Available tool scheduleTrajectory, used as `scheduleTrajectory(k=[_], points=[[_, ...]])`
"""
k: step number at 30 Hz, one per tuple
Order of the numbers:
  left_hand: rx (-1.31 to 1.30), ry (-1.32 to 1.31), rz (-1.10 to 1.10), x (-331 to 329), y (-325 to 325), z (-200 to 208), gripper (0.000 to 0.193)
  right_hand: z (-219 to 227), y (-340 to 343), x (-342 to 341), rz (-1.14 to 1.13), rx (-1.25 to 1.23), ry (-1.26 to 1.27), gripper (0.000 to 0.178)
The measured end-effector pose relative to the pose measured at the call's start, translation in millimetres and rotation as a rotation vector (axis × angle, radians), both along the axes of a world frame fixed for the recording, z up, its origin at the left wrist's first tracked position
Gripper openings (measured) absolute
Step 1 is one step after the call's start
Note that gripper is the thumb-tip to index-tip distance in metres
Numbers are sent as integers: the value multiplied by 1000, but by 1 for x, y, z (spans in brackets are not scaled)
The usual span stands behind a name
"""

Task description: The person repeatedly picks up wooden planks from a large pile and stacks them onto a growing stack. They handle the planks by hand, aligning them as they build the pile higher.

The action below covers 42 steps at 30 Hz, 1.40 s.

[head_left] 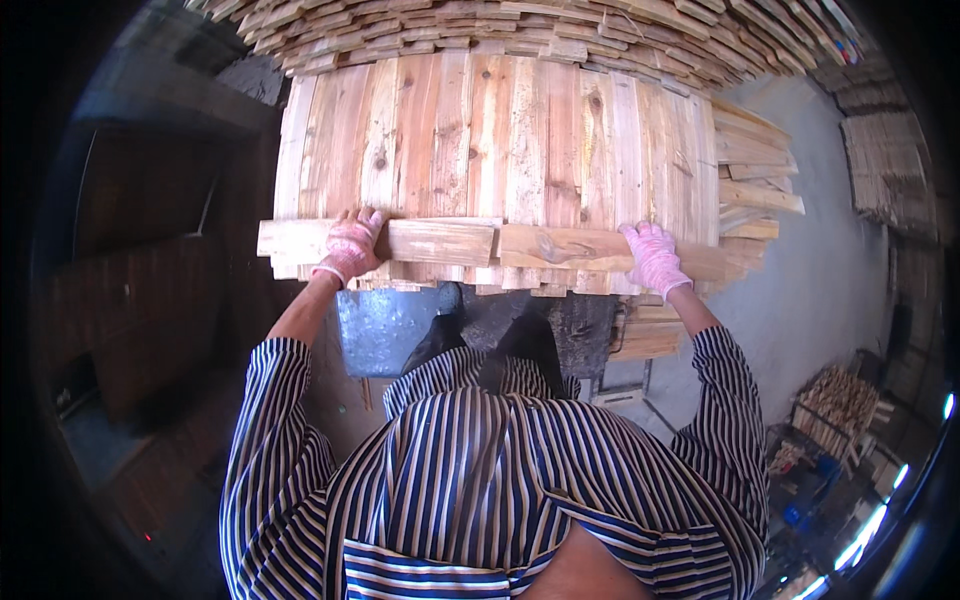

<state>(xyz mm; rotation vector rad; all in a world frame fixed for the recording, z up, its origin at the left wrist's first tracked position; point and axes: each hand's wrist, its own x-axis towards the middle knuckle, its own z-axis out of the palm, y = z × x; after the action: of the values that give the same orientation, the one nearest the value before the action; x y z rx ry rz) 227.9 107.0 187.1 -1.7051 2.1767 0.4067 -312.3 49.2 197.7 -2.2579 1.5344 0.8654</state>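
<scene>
Two short wooden boards lie end to end, crosswise over a layer of upright-running planks (450, 130), near its front edge. My left hand (352, 245), in a pink glove, is closed over the left board (440, 242), its fingers over the far edge. The right board (560, 247) is gripped by my right hand (655, 258), also gloved in pink, toward its right end. Between the two boards a narrow gap shows. The undersides of both hands are hidden.
Beyond the planks rises a stack of rough boards (430, 30). More loose boards (750, 190) jut out at the right side. A heap of wood pieces (838, 405) stands at the lower right on the grey floor (810, 260). Dark panels (140, 200) line the left.
</scene>
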Motion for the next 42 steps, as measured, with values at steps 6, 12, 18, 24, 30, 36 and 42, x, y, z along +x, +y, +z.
scheduleTrajectory(k=[6,12,18,24,30,36,42], points=[[22,-49,31,-10,-3,0,75,1,-2,-16,-3,-19,-48,86],[67,-69,80,-10,-4,0,71,-9,4,-6,6,-25,-35,92],[191,-24,17,4,-32,19,94,30,-34,-3,-30,7,-74,99],[80,-15,134,25,-153,47,111,26,-147,-6,-25,-217,-131,88],[-106,-85,84,32,-270,23,120,20,-253,40,-182,-256,-108,86],[-84,240,80,32,-296,-29,100,-27,-282,81,-264,-266,-190,65],[-108,276,-87,-40,-281,-52,101,-93,-245,27,-571,-635,-293,35]])
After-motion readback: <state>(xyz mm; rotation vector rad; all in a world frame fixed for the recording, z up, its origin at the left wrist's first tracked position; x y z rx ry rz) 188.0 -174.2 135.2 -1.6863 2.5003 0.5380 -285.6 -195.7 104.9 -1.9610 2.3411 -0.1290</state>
